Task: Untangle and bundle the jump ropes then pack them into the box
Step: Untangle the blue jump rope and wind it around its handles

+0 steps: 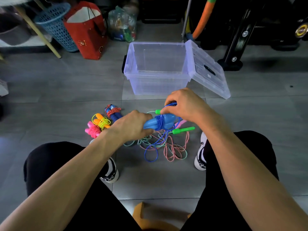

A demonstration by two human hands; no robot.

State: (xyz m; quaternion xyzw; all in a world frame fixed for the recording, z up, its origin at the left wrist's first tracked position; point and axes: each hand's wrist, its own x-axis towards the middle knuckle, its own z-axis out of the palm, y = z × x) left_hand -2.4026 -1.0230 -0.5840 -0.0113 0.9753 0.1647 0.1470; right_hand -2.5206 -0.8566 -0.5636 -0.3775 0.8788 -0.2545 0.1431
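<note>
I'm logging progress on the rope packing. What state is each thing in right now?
Box: open, nothing inside.
Lid: off, leaning on the box.
Blue rope: partly wound round its handles.
Left hand: grips the handles.
Right hand: pinches the cord.
Three bundles: tied, on the floor.
Green-handled rope: tangled.

The single head-worn wide-angle camera looks forward and steeply down from the seated person's eye level, close over both forearms and knees, with the grey tiled floor (66, 84) stretching away toward the cluttered far wall.
</note>
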